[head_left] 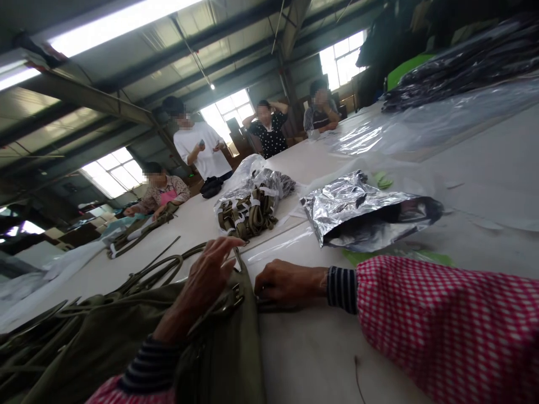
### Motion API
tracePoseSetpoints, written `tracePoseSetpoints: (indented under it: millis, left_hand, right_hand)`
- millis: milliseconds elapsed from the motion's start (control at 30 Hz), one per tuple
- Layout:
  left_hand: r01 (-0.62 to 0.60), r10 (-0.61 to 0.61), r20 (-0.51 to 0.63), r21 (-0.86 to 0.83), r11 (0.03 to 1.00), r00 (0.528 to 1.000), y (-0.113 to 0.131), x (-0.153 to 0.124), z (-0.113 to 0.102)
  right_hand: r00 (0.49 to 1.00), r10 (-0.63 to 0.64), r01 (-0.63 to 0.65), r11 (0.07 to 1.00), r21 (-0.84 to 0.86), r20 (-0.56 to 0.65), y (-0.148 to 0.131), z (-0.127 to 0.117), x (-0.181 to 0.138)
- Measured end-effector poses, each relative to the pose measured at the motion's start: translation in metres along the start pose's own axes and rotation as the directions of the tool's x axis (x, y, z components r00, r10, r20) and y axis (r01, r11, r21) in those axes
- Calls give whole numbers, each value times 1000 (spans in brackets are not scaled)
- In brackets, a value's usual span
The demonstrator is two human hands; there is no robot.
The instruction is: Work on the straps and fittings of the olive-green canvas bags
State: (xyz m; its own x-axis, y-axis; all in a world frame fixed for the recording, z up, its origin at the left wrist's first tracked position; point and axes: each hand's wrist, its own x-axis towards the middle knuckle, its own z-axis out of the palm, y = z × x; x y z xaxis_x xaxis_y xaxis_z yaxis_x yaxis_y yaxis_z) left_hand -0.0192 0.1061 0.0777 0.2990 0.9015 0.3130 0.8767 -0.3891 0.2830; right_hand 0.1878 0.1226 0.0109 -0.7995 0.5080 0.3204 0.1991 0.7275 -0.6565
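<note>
Closest up is this olive fabric (221, 356), long edge pointing away from the wearer and running between the hands. Left hand (213, 266) is over it, fingers loosely stretched, forearm (172, 322) blocking part of it. Right hand (286, 280)'s curled by the edge, can't tell if it's pinching anything. Wrapped straps (248, 212) sit beyond the left, gaping foil bag (345, 205) past the right.

Sleeves (433, 320): red-white checked, loose | cuffs (342, 289): dark, pale-striped, snug
</note>
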Motion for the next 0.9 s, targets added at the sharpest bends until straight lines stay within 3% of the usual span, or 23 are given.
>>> tracePoseSetpoints:
  millis: [33, 100, 133, 200, 367, 500, 700, 800, 900]
  left_hand:
    - [-131, 135, 100, -46, 990, 986, 16, -11, -7]
    - [-280, 302, 274, -117, 953, 913, 39, -36, -17]
    - [-321, 343, 331, -121, 939, 879, 46, -48, -19]
    - [-370, 361, 374, -50, 928, 855, 48, -70, -21]
    - [-346, 281, 355, 134, 929, 891, 32, -103, -14]
    - [-330, 310, 168, 105, 938, 936, 28, -109, -6]
    - [-373, 376, -81, 52, 926, 923, 11, -118, -2]
    - [-287, 287, -34, -7, 958, 957, 11, -116, -11]
    - [-133, 148, 121, -124, 983, 982, 24, -105, -24]
  right_hand:
    - [999, -33, 34, 997, -74, 11, 1, 1, -2]
    - [999, -54, 53, 979, -198, -2, 2, 4, -3]
    - [998, -51, 43, 969, -244, -25, 2, 6, -3]
    - [997, -26, 2, 955, -298, -77, 2, 10, 0]
    - [974, 171, -215, 913, -347, -151, 0, 19, 15]
    - [944, 244, -310, 887, -342, -223, 6, 27, 30]
    - [907, 302, -367, 909, -198, -295, 18, 30, 51]
    - [914, 296, -322, 945, -54, -278, 23, 24, 51]
    - [911, 311, -299, 950, 86, -271, 26, 20, 49]
